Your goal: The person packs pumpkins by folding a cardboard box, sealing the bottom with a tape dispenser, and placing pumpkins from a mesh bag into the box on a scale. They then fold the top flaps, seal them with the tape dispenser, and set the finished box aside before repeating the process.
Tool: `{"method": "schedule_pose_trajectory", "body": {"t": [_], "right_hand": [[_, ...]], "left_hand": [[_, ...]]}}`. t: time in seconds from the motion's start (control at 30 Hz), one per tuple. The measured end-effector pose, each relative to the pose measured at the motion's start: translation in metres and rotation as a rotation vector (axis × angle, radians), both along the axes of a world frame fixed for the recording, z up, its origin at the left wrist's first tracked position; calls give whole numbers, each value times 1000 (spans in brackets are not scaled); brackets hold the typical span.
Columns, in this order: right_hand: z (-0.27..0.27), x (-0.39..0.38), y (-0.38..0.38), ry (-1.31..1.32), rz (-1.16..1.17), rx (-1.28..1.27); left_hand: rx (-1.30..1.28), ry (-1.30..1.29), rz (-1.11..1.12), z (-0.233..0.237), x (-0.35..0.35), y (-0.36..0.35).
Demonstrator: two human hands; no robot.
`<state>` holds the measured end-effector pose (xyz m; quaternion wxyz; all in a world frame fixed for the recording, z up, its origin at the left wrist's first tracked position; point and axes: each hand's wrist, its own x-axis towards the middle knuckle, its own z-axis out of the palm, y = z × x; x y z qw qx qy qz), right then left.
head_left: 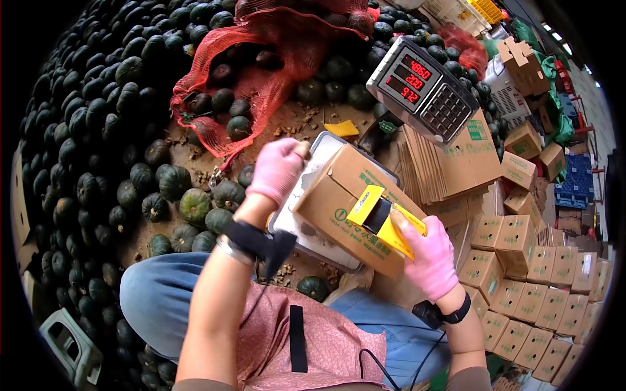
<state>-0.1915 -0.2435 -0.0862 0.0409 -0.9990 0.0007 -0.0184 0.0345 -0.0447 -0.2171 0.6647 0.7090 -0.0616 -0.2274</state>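
A closed cardboard box (345, 195) with green print lies at a slant on the white scale platform (306, 229). My right hand (428, 255), in a pink glove with tan fingertips, is wrapped round a yellow and black hand-held tool that looks like a carton stapler (405, 236). The tool's front end rests over the box's upper face. My left hand (280, 168), gloved the same way, is closed in the air near the box's far left corner, apart from it. Whatever its fingers may hold is hidden. The scale's display (422, 88) glows with red digits.
Piled dark green pumpkins (91, 169) cover the left side and the back. A red mesh sack (225, 98) with pumpkins lies open ahead. Flattened cartons (456, 156) are stacked beyond the box. Rows of closed boxes (528, 300) stand at the right. A yellow piece (342, 129) lies behind the scale.
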Motion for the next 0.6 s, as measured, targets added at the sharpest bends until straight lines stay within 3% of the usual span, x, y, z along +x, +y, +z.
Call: {"method": "schedule_pose_trajectory", "body": {"t": [0.07,0.13,0.23,0.33,0.37,0.4,0.47,0.5,0.53,0.6], "right_hand": [[4,19,5,68,-18,-26],[6,34,8,144,-39,-50],[5,48,7,252,-43,-56],[0,45,5,166,-48,-37],[-3,43,3,177,-55,-37],[-5,40,0,145,-63,10],[-8,39,-4,96,-72,56],[-10,37,-3,55,-61,73],[-12,35,-3,13,-46,90],[-13,35,-5,-19,-47,85]], "left_hand": [[184,-106,-29,-1,25,2],[243,-219,-56,-42,39,0],[297,10,-57,-84,27,-8],[260,-55,-170,-111,-5,-32],[252,59,-281,-116,-2,-31],[249,64,-284,-120,-7,-32],[217,314,-225,-127,-14,-29],[174,399,-215,-175,-18,-26],[155,531,-199,-135,-21,-25],[295,258,-286,-139,-9,-19]]}}
